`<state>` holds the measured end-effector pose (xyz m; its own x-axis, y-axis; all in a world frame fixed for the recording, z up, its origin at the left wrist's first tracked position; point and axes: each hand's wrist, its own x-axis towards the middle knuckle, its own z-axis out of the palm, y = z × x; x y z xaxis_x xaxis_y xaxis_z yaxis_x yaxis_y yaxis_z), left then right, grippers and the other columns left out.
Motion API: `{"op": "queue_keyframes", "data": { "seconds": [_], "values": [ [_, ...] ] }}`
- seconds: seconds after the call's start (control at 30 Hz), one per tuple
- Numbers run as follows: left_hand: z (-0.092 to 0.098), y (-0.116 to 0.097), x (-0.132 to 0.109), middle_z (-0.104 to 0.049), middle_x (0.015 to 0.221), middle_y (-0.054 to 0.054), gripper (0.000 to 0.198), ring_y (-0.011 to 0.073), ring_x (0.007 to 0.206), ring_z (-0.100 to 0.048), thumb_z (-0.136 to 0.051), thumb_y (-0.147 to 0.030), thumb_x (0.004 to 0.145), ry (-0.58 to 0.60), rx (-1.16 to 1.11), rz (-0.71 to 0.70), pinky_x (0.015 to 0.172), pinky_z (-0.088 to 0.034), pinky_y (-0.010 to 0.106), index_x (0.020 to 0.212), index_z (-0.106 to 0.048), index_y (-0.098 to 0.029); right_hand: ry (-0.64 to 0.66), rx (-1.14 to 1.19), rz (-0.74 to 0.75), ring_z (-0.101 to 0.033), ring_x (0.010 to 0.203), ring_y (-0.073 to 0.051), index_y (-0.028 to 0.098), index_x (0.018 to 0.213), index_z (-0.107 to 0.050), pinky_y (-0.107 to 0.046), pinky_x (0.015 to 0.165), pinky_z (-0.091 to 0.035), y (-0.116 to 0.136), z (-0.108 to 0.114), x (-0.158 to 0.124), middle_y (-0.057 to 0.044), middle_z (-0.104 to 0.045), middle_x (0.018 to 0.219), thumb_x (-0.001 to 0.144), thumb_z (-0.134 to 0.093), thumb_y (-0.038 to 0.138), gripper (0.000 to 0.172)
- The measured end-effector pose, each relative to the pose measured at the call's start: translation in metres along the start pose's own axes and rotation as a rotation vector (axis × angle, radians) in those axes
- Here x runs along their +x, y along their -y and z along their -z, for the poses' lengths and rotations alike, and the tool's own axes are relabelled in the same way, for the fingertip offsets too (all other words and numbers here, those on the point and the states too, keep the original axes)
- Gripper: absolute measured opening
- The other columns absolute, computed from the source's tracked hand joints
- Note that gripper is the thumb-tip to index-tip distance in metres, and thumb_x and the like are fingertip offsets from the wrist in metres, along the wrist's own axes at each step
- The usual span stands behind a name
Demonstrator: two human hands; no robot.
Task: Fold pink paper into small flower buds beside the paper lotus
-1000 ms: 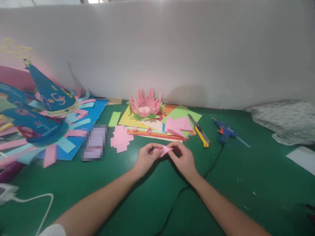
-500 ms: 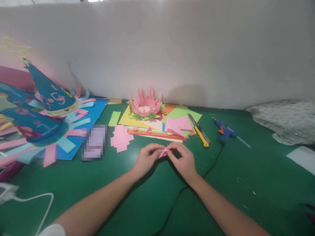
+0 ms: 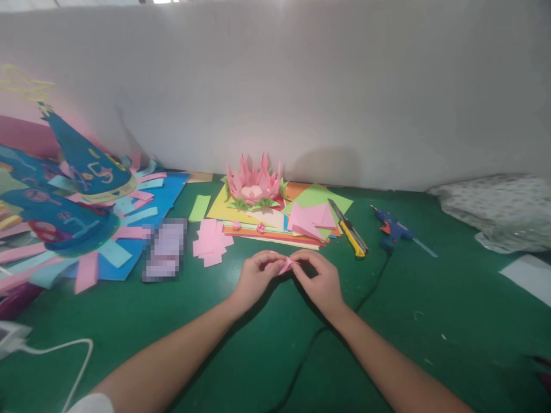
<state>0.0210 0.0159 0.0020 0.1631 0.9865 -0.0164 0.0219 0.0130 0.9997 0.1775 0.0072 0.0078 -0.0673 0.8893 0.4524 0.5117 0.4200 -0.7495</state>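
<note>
Between my two hands is a small folded piece of pink paper (image 3: pixel 284 266). My left hand (image 3: pixel 257 279) pinches its left part with thumb and fingers, covering some of it. On the other side my right hand (image 3: pixel 319 279) grips the right end between thumb and forefinger. Just beyond the hands lie pink paper pieces (image 3: pixel 210 243) in an overlapping pile and larger pink sheets (image 3: pixel 312 220). A pink paper lotus (image 3: pixel 255 186) with green leaves stands on stacked coloured paper (image 3: pixel 217 211), and two small pink paper bits, one a folded flower (image 3: pixel 261 228), rest near its front.
Right of the paper lie a yellow utility knife (image 3: pixel 349 229) and a blue glue gun (image 3: pixel 394 225), whose black cord (image 3: pixel 306 355) runs under my right arm. Blue paper cone hats (image 3: pixel 86 152) and a blurred-out phone (image 3: pixel 166 250) are on the left. A white cable (image 3: pixel 64 343) lies front left.
The pink paper has shifted slightly in my fingers, and more of it shows beside my left fingers. Both hands stay nearly in place.
</note>
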Motion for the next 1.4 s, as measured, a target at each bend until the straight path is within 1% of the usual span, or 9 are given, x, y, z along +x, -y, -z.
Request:
{"op": "queue_keyframes", "data": {
  "seconds": [0.13,0.3,0.47,0.6,0.73,0.9,1.13,1.27,1.4],
  "values": [
    [0.0002,-0.0009,0.0007,-0.064,0.092,0.006,0.020,0.0176,0.091,-0.057,-0.057,-0.030,0.078,0.023,0.042,-0.058,0.086,-0.042,0.029,0.086,-0.071,-0.019,0.001,-0.007,0.007,-0.059,0.075,-0.018,0.022,0.077,-0.060,-0.032,0.070,-0.048,0.0004,0.0000,0.0011,-0.003,-0.065,0.079,0.078,-0.056,0.018,0.006],
    [0.0000,-0.0006,0.0014,-0.063,0.093,0.007,0.018,0.0173,0.090,-0.058,-0.060,-0.028,0.075,0.052,0.009,-0.055,0.085,-0.044,0.029,0.086,-0.071,-0.018,0.007,-0.024,0.031,-0.058,0.074,-0.018,0.022,0.075,-0.060,-0.032,0.069,-0.046,0.0010,0.0006,0.0020,-0.003,-0.064,0.079,0.078,-0.056,0.019,0.006],
    [-0.0028,-0.0006,0.0002,-0.067,0.089,0.006,0.024,0.0169,0.082,-0.061,-0.067,-0.032,0.068,0.070,-0.186,0.110,0.079,-0.048,0.030,0.086,-0.069,-0.016,0.021,-0.023,0.018,-0.057,0.072,-0.018,0.022,0.075,-0.061,-0.032,0.067,-0.046,0.0006,-0.0005,0.0015,-0.003,-0.064,0.078,0.080,-0.055,0.021,0.007],
    [-0.0049,-0.0007,-0.0003,-0.069,0.083,0.005,0.027,0.0155,0.076,-0.063,-0.070,-0.032,0.065,0.048,-0.275,0.198,0.076,-0.048,0.029,0.084,-0.066,-0.014,0.008,-0.071,0.061,-0.058,0.077,-0.020,0.023,0.076,-0.061,-0.035,0.073,-0.045,0.0005,0.0001,0.0014,-0.003,-0.065,0.080,0.079,-0.058,0.023,0.004],
    [-0.0047,-0.0016,0.0002,-0.069,0.082,0.005,0.025,0.0144,0.073,-0.062,-0.069,-0.031,0.065,-0.006,-0.201,0.173,0.072,-0.048,0.027,0.084,-0.066,-0.014,0.011,-0.083,0.073,-0.058,0.079,-0.020,0.023,0.077,-0.061,-0.035,0.075,-0.044,0.0002,0.0014,0.0015,-0.003,-0.065,0.082,0.079,-0.058,0.021,0.004],
    [-0.0043,-0.0042,0.0003,-0.071,0.086,0.007,0.022,0.0170,0.078,-0.062,-0.067,-0.029,0.067,-0.063,-0.099,0.141,0.076,-0.048,0.029,0.083,-0.070,-0.014,-0.015,-0.072,0.034,-0.059,0.080,-0.020,0.023,0.080,-0.063,-0.034,0.074,-0.046,-0.0021,0.0010,0.0011,-0.002,-0.065,0.083,0.075,-0.055,0.015,0.012],
    [-0.0037,-0.0004,-0.0010,-0.072,0.092,0.006,0.026,0.0186,0.084,-0.063,-0.065,-0.033,0.070,0.023,-0.124,0.112,0.081,-0.048,0.030,0.090,-0.071,-0.017,-0.029,-0.097,0.061,-0.058,0.079,-0.021,0.023,0.076,-0.061,-0.036,0.074,-0.044,-0.0020,0.0027,0.0019,-0.003,-0.065,0.079,0.077,-0.055,0.016,0.009],
    [-0.0035,-0.0002,-0.0012,-0.072,0.092,0.006,0.026,0.0186,0.083,-0.064,-0.067,-0.032,0.069,0.034,-0.131,0.121,0.081,-0.048,0.030,0.089,-0.071,-0.016,0.003,-0.122,0.086,-0.057,0.077,-0.020,0.023,0.076,-0.060,-0.035,0.073,-0.043,-0.0010,0.0035,0.0023,-0.002,-0.065,0.079,0.078,-0.057,0.018,0.006],
    [-0.0034,-0.0017,-0.0016,-0.072,0.091,0.007,0.027,0.0181,0.081,-0.064,-0.068,-0.031,0.068,0.048,-0.149,0.137,0.079,-0.048,0.030,0.089,-0.070,-0.016,0.022,-0.126,0.107,-0.057,0.080,-0.021,0.023,0.077,-0.061,-0.037,0.075,-0.043,-0.0007,0.0037,0.0021,-0.003,-0.065,0.080,0.080,-0.057,0.020,0.006]
  ]
}}
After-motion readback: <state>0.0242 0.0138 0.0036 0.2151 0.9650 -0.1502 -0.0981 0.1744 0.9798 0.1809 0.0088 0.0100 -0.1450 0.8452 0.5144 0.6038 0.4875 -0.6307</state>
